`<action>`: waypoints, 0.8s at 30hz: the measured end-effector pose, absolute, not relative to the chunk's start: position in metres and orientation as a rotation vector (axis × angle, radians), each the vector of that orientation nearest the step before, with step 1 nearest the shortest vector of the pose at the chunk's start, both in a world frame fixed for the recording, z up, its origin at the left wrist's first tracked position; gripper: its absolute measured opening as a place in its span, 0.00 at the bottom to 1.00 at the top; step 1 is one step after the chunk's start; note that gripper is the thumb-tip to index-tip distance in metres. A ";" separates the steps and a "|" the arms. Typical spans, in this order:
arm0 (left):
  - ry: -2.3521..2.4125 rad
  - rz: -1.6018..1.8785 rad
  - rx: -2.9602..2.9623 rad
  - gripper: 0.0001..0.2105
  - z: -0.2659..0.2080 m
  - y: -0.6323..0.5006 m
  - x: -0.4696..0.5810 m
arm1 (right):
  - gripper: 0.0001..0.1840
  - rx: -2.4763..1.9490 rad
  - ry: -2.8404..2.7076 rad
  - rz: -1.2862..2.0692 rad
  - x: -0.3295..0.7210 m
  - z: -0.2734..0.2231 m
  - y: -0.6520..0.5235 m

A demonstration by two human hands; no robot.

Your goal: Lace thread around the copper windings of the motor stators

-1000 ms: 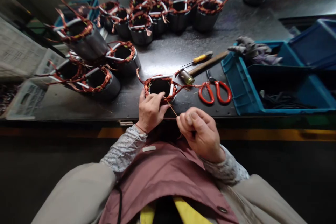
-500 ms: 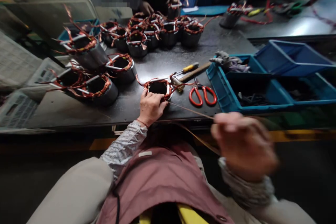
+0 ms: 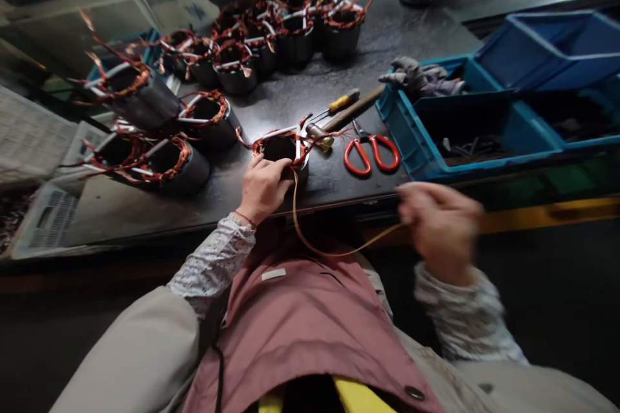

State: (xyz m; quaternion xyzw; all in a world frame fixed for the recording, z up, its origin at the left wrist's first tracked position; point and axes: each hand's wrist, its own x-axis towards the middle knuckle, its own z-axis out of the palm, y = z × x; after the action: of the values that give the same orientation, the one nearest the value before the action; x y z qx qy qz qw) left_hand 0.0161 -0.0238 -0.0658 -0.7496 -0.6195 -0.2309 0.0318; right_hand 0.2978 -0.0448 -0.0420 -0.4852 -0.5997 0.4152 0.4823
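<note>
A motor stator [image 3: 301,174] with copper windings and white sleeving round its top stands near the bench's front edge. My left hand [image 3: 263,188] is closed on its near rim, fingers at the winding and thumb to the right. From that rim a thin tan lacing cord [image 3: 334,254] sags in a loop over my lap and rises to the right. My right hand [image 3: 442,222], slightly blurred, is closed on the cord's other stretch, off the bench's front edge. Red-handled scissors [image 3: 372,153] lie right of the stator, beside a hammer [image 3: 353,110] and a yellow-handled tool [image 3: 343,100].
Several more stators [image 3: 237,71] stand at the back and left, one stacked on others [image 3: 177,164]. Blue bins [image 3: 436,171] with small dark parts and grey gloves [image 3: 421,77] occupy the right. White plastic crates [image 3: 53,213] are at the left edge.
The cord was a taut, straight line from stator to right hand; now it hangs slack in a loop. My left hand stays on the stator. The whole view has shifted, with the bench higher up.
</note>
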 end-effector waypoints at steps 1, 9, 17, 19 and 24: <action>-1.886 -0.735 -2.347 0.14 -0.062 -0.026 0.013 | 0.16 -1.196 -1.446 1.011 0.280 -0.053 -0.041; -1.309 -0.720 -2.776 0.17 -0.010 -0.044 0.029 | 0.10 -1.052 -1.755 1.034 0.233 -0.062 -0.045; -1.130 -0.213 -2.646 0.14 0.005 -0.024 0.015 | 0.10 -0.863 -2.136 1.123 0.284 -0.084 -0.056; -1.167 -0.180 -2.599 0.14 0.006 -0.028 0.015 | 0.09 -0.943 -2.197 1.009 0.291 -0.087 -0.051; -1.363 -0.034 -2.486 0.14 -0.003 -0.041 0.053 | 0.24 -1.023 -1.980 0.825 0.260 -0.063 -0.037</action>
State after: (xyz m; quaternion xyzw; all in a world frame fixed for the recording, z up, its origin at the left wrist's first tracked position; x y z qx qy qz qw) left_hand 0.0529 -0.0410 -0.0029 -0.8665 -0.4750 -0.0118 0.1527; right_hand 0.2602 -0.0372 -0.0630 -0.3994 -0.7730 0.3221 0.3730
